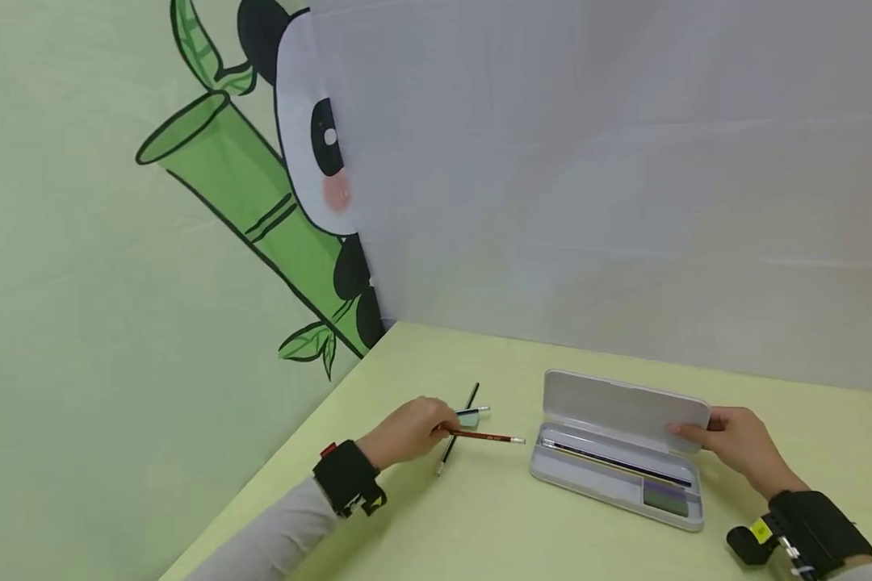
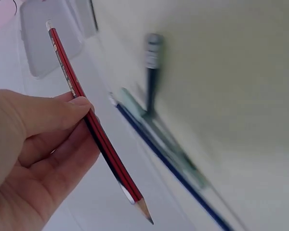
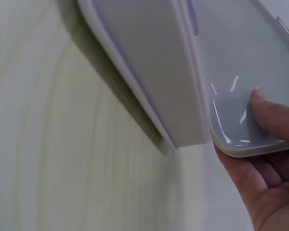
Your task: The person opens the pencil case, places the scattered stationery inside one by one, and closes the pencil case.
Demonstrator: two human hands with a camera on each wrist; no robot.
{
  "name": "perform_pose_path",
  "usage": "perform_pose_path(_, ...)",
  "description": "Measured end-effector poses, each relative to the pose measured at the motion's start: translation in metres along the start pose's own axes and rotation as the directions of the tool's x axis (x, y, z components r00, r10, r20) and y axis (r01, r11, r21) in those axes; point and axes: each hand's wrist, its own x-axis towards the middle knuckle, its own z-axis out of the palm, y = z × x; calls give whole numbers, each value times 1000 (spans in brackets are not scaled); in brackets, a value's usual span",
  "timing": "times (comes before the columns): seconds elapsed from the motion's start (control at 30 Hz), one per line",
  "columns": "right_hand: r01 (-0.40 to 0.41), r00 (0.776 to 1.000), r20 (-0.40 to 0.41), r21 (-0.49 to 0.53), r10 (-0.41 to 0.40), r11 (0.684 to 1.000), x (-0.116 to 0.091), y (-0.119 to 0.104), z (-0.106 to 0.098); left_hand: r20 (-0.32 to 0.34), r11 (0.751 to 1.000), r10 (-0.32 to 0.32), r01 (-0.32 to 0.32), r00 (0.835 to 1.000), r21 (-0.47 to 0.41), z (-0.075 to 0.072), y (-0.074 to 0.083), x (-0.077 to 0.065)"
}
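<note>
My left hand (image 1: pixel 409 432) pinches a red-and-black pencil (image 1: pixel 485 436) between thumb and fingers. In the left wrist view its sharpened tip points down and its white eraser end is up. A pale grey pencil case (image 1: pixel 584 482) stands with its lid (image 1: pixel 614 405) raised. The right hand (image 1: pixel 741 445) grips the lid's right end, thumb on the inner face and fingers behind. Inside the case lie a dark, slim pencil-like stick (image 1: pixel 618 464) and a green-and-purple block (image 1: pixel 664 497) in the right compartment.
Beside the left hand, a black pencil (image 1: pixel 446 457) lies on the pale yellow table (image 1: pixel 494 516). A dark blue pencil (image 2: pixel 159 154) and a pale green flat piece (image 1: pixel 468 420) lie with it. A wall with a panda and bamboo picture (image 1: pixel 254 181) rises at the left.
</note>
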Motion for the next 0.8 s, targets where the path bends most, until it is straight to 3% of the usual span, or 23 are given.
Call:
perform_pose_path(0.13,-46,996,-77,-27,44,999,-17,11,-21,-5,994,105,-105,994,0,-12,20,49)
perform_pose_path(0.23,-71,994,-86,-10,70,997,-26,13,-26,20,990,139,-139,990,-24,-16,33,69)
perform_pose_path(0.33,-81,993,-85,5,81,997,-29,11,-21,31,987,161,-160,986,-30,-18,43,77)
perform_pose_path(0.57,-33,994,-98,41,37,999,-18,-2,-1,-24,978,202,-203,979,-55,-19,56,83)
perform_pose_path(0.8,-34,996,-80,90,41,995,-7,-7,15,-33,970,219,-222,975,-104,-7,68,94)
